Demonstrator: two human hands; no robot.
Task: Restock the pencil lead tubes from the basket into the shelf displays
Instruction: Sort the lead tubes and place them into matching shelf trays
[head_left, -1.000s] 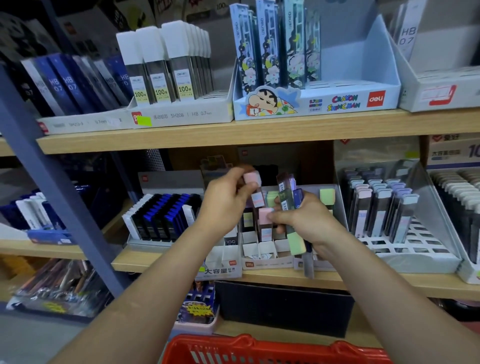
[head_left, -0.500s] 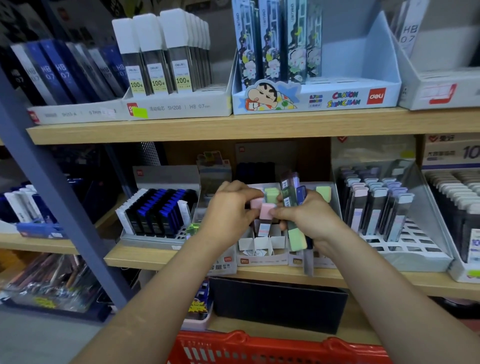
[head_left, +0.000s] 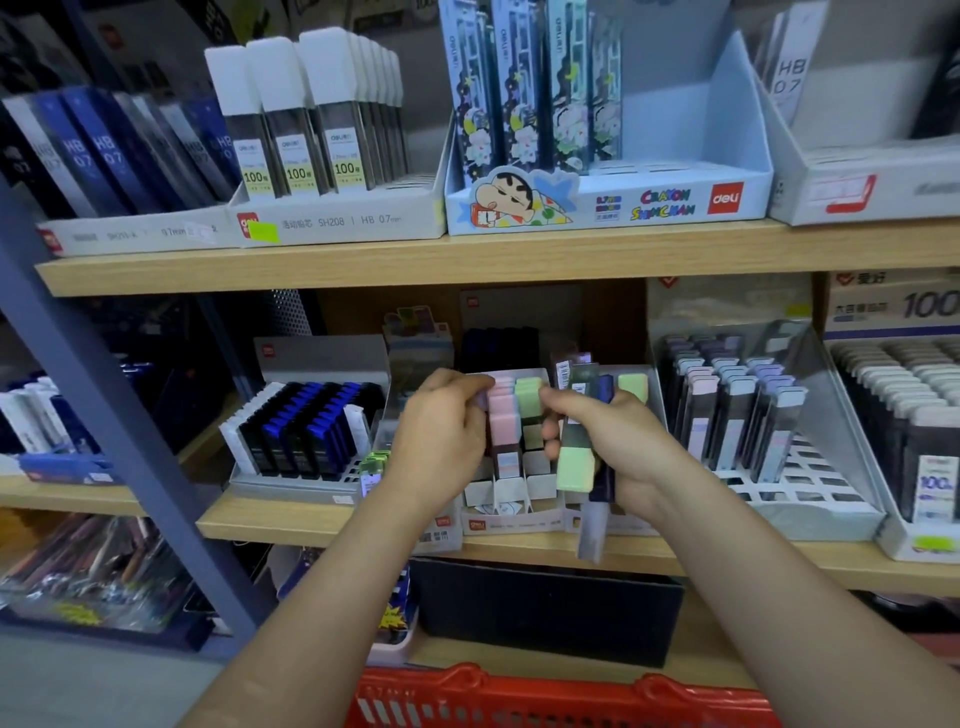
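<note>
Upper in the frame, a wooden shelf (head_left: 467, 260) carries four display boxes side by side: blue HB packs (head_left: 135, 234) at left, white-capped tubes (head_left: 337, 221), a light blue cartoon box (head_left: 608, 202) and a white box (head_left: 862, 192) at right. The middle shelf (head_left: 311, 525) bears a grey tray (head_left: 291, 483) of black and blue tubes, a white carton (head_left: 511, 522) (pastel caps inside) and a clear gridded tray (head_left: 810, 514).

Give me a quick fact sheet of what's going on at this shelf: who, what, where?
Place: shop shelves of pencil lead tubes
Left hand: pinches a pink-capped tube in the white display box
Right hand: grips a bundle of tubes, one green-capped
Box position: middle shelf, some front slots unfilled
Supply: red basket at the bottom edge
</note>
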